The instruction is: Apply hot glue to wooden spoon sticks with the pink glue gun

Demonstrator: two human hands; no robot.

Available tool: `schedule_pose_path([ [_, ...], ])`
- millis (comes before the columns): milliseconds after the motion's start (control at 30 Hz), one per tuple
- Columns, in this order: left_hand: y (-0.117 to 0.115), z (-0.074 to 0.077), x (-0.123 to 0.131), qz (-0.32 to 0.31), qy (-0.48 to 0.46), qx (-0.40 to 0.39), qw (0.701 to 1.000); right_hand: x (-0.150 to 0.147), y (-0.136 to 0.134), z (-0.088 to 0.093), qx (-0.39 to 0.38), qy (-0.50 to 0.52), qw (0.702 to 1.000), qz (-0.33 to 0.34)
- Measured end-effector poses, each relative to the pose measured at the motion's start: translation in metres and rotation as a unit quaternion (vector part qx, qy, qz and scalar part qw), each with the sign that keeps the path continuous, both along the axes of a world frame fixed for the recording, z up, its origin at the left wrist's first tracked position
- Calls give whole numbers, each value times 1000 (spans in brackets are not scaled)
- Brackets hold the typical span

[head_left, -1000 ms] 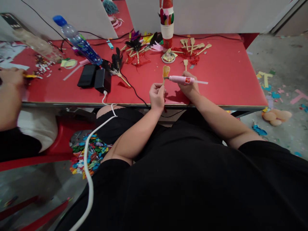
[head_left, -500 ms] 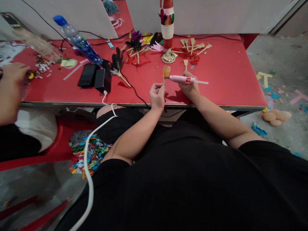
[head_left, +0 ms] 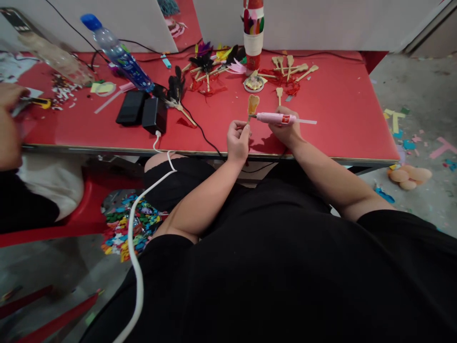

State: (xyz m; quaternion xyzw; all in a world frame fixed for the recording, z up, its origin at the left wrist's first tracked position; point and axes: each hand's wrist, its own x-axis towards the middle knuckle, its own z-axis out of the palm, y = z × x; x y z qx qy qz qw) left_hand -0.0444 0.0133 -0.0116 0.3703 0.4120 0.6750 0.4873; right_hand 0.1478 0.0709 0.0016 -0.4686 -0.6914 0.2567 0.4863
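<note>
My left hand (head_left: 237, 142) is closed, pinching the thin handle of a wooden stick (head_left: 253, 104). The stick stands upright, and its wide, flat head has an amber, glossy-looking face. A pink hot glue gun (head_left: 273, 118) is gripped in my right hand (head_left: 288, 133), with a clear glue stick poking out of its rear end. The gun's nozzle points left and meets or nearly meets the wooden stick just below its head; contact is too small to tell. Another wooden stick (head_left: 279, 95) lies on the red table just beyond my right hand.
Behind lie more wooden sticks (head_left: 290, 66), a small dish (head_left: 254, 84), feathered sticks (head_left: 205, 69) and a striped cup stack (head_left: 253, 45). To the left are a blue-capped bottle (head_left: 121, 59), a black box (head_left: 154, 116) with a white cable, and another person's hand (head_left: 10, 97) by a yellow cutter (head_left: 41, 102).
The view has shifted slightly. The wooden stick's amber face is turned more toward me, with the nozzle lower against it. At left, the other person's hand has moved, uncovering more of the yellow cutter.
</note>
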Motion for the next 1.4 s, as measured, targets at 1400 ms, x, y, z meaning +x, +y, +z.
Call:
schedule_pose_path([
  [1400, -4, 11, -2, 27, 6, -30, 999, -5, 4, -6, -4, -23, 999, -43],
])
